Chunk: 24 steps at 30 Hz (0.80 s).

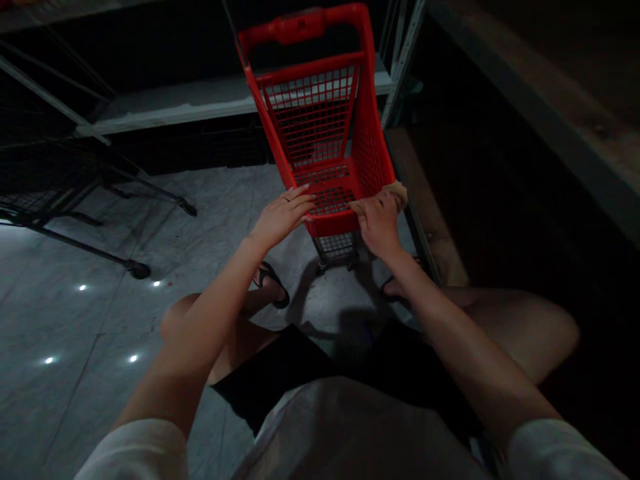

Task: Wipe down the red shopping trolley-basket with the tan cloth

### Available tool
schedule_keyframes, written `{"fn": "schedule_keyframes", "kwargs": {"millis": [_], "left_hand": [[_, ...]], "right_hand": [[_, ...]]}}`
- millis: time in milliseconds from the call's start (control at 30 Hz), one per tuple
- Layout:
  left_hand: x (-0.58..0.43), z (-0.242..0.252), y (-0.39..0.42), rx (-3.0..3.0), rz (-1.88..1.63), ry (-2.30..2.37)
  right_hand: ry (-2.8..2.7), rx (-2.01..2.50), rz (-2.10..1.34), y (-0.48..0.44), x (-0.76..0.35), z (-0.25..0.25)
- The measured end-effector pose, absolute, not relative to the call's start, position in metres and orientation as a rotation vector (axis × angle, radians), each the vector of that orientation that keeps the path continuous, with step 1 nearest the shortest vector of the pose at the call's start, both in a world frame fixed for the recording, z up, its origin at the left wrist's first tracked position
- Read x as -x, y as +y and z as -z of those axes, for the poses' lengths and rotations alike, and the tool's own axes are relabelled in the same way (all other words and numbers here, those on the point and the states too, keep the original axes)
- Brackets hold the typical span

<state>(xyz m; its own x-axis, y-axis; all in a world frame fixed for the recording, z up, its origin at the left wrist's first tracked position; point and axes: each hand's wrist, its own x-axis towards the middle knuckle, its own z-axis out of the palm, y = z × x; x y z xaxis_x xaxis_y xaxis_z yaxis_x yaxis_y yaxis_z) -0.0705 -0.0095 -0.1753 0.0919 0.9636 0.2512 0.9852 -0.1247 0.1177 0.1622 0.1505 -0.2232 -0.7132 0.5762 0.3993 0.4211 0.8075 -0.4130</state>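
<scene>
In front of my knees stands a red plastic shopping cart (371, 120) with a lattice basket and a raised handle at its far end. My left hand (284, 215) lies over the near left corner of the basket's rim, fingers stretched out and a ring on one of them. At the near right corner, my right hand (379, 223) is closed on a tan cloth (397, 192) pressed against the rim. Part of the cloth sticks out past my knuckles; the rest is hidden under the hand.
Behind the cart runs a metal shelf rack (175, 107). Dark wheeled cart frames (85, 250) stand at the left on the grey tiled floor (200, 227). A thick-edged ledge (540, 93) rises at the right, over deep shadow. My sandalled feet are beside the cart's wheels.
</scene>
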Motion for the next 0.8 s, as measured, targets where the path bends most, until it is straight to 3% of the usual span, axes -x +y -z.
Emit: {"fn": "schedule_keyframes", "kwargs": {"millis": [267, 567, 800], "left_hand": [[0.074, 0.18, -0.013, 2.228, 0.439, -2.065], [0.075, 0.177, -0.014, 2.209, 0.473, -2.066], [0.067, 0.178, -0.007, 2.177, 0.458, -2.056]], "right_hand": [[-2.607, 0.535, -0.509, 0.08, -0.11, 0.204], [-2.733, 0.398, -0.212, 0.193, -0.171, 0.207], [-2.764, 0.264, -0.272, 0.243, -0.197, 0.205]]}}
